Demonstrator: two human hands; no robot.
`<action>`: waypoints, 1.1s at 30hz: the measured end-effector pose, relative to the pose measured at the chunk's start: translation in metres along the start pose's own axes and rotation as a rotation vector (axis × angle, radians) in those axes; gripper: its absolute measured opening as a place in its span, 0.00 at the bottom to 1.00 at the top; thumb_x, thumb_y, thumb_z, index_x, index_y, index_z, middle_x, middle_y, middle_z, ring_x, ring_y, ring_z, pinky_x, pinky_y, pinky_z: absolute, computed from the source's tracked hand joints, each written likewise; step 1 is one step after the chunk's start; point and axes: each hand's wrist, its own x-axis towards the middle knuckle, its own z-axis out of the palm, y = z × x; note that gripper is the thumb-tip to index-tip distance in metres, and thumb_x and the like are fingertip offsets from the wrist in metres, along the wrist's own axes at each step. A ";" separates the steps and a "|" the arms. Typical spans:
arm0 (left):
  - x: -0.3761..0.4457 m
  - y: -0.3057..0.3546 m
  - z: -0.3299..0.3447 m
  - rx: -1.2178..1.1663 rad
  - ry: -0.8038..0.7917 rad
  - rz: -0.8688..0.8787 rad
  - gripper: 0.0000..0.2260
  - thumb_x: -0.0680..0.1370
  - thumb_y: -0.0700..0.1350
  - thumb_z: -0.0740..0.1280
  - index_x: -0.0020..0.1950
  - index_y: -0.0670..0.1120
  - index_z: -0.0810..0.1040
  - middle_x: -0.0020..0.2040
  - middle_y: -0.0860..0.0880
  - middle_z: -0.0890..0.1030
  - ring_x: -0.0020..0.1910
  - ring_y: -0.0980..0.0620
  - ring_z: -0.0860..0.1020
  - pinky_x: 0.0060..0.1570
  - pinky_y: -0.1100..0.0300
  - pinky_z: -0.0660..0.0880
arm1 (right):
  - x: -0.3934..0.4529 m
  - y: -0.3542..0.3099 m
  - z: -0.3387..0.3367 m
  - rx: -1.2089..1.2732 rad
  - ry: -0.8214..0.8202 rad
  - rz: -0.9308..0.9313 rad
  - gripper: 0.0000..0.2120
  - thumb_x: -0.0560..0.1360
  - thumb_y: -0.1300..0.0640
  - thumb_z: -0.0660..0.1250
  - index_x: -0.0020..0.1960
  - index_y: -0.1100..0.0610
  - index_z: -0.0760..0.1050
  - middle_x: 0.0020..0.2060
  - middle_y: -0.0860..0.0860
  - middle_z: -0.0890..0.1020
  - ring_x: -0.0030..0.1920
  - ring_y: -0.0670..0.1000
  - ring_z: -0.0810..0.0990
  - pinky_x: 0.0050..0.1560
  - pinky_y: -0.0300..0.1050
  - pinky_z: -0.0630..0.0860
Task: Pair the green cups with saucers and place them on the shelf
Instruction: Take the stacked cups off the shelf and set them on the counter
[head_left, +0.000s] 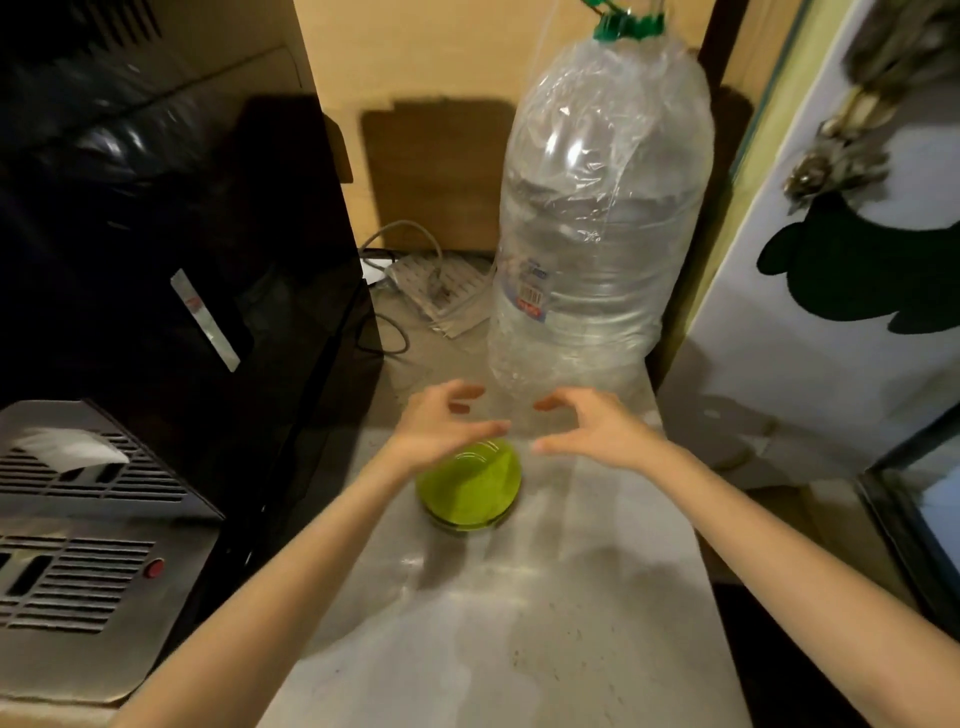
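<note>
Both hands empty: left hand (441, 421) and right hand (592, 426) spread, fingers curled inward, facing each other. They hover above green saucer (470, 486) on grey shelf (571, 597), near plastic bottle (602, 208).

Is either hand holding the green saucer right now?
No, both the left hand and right hand hover open above the green saucer.

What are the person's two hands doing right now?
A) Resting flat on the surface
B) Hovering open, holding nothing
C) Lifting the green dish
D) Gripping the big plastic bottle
B: the left hand and right hand are both open with curled fingers above the green dish, holding nothing, short of the big plastic bottle.
</note>
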 end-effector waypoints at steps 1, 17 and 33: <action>0.004 0.016 -0.005 -0.047 -0.044 0.016 0.26 0.65 0.48 0.76 0.60 0.44 0.76 0.59 0.47 0.80 0.53 0.51 0.79 0.52 0.60 0.74 | -0.002 -0.008 -0.014 -0.002 0.001 -0.017 0.27 0.66 0.53 0.74 0.63 0.58 0.73 0.62 0.54 0.77 0.62 0.51 0.74 0.60 0.39 0.68; 0.016 0.232 -0.088 0.163 -0.038 0.490 0.20 0.68 0.49 0.73 0.58 0.46 0.77 0.54 0.47 0.82 0.51 0.53 0.79 0.54 0.58 0.75 | -0.059 -0.132 -0.219 -0.222 0.333 -0.258 0.27 0.67 0.52 0.73 0.64 0.54 0.70 0.57 0.52 0.78 0.54 0.47 0.77 0.53 0.37 0.73; 0.009 0.400 -0.178 0.347 0.280 0.867 0.24 0.71 0.52 0.70 0.64 0.45 0.72 0.61 0.45 0.77 0.56 0.50 0.77 0.54 0.59 0.74 | -0.077 -0.206 -0.366 -0.556 0.836 -0.442 0.30 0.71 0.54 0.69 0.70 0.51 0.60 0.63 0.51 0.74 0.59 0.49 0.74 0.58 0.46 0.74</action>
